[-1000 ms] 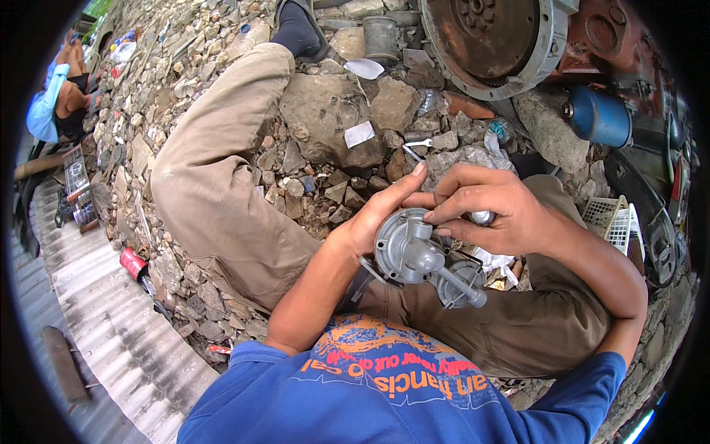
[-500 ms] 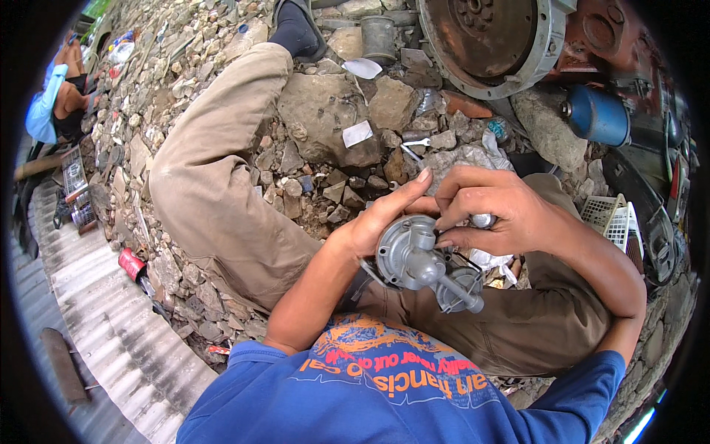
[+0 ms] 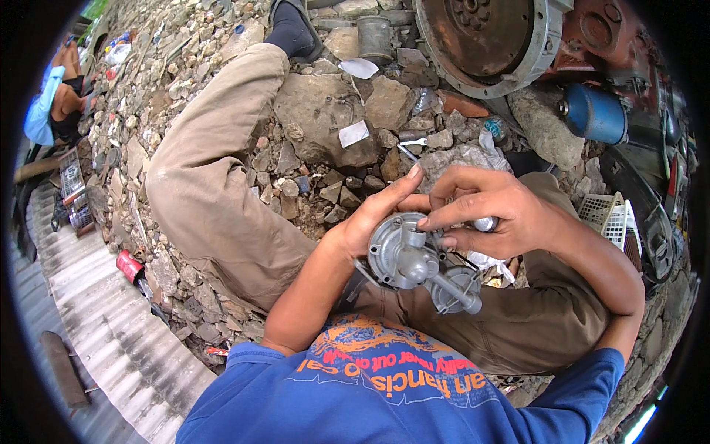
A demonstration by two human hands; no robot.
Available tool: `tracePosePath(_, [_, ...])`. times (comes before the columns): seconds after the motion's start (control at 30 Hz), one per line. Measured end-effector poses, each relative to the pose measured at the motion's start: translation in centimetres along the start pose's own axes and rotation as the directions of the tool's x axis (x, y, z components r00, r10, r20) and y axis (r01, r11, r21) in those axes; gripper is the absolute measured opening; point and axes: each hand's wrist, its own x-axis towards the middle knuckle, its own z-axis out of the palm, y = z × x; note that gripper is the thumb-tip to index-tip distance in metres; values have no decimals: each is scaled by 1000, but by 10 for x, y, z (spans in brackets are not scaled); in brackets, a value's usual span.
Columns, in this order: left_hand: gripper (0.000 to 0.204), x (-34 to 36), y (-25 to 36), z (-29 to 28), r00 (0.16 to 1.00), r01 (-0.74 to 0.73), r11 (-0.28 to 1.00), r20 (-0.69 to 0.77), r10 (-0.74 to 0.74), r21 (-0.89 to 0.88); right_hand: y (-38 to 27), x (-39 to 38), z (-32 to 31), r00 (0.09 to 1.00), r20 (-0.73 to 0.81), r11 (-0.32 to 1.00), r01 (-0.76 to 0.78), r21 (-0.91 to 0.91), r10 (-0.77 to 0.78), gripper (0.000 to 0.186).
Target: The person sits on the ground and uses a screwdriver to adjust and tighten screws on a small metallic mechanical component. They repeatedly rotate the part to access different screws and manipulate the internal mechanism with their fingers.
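Observation:
A grey cast-metal pump [image 3: 407, 259], with a round flanged housing and a lower part with a tube, is held over my lap. My left hand [image 3: 370, 222] grips it from the left, thumb raised along its back. My right hand [image 3: 492, 218] is bent over its upper right, with index fingertip and thumb at the rim near the top fitting; whether a small part is between them is hidden. A short silver cylinder [image 3: 484, 223] shows under the right fingers. An open-end wrench [image 3: 414, 144] lies on the stones just beyond my hands.
An engine with a large flywheel housing [image 3: 492, 44] stands at upper right beside a blue canister [image 3: 595, 115]. A white plastic basket [image 3: 608, 214] sits at my right. Corrugated sheet [image 3: 111, 318] edges the rubble at left, where another person [image 3: 50, 103] sits. Paper scraps [image 3: 353, 135] lie on rocks.
Both hands and the pump have shifted slightly left, and the pump has tilted a little. My right index finger has moved slightly over the rim.

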Motion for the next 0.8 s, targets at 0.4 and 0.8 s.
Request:
tracePosePath(0.4, [88, 5, -2, -7, 997, -4, 1000, 81, 2, 23, 8, -4, 3, 999, -23, 1000, 24, -14, -24, 25])
tracePosePath(0.8, [80, 7, -4, -8, 999, -50, 997, 9, 51, -58, 6, -3, -1, 1000, -2, 995, -4, -97, 4, 28])
